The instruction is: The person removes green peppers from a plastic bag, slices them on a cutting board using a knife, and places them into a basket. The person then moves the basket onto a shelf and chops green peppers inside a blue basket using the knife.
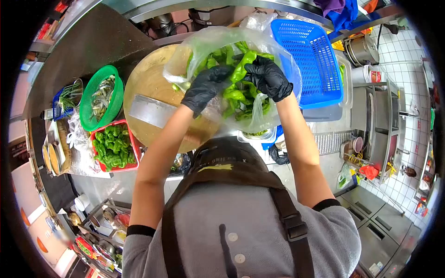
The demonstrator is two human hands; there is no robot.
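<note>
Both hands wear black gloves and are over a clear plastic bag (289, 69) full of green peppers (234, 95). My right hand (268, 78) has its fingers closed at the lower part of a long green pepper (244, 65). My left hand (208, 87) is at the bag's left side, its fingers bent toward the same pepper; what its fingertips hold, if anything, is hidden. Under the bag's left part lies a round wooden board (153, 83), and a cleaver (150, 111) rests flat on it.
A blue basket (308, 60) stands right of the bag. Left of the board are a green basket (118, 99) with small items and a red basket (134, 139) of green peppers. A metal tray (257, 135) sits below the bag.
</note>
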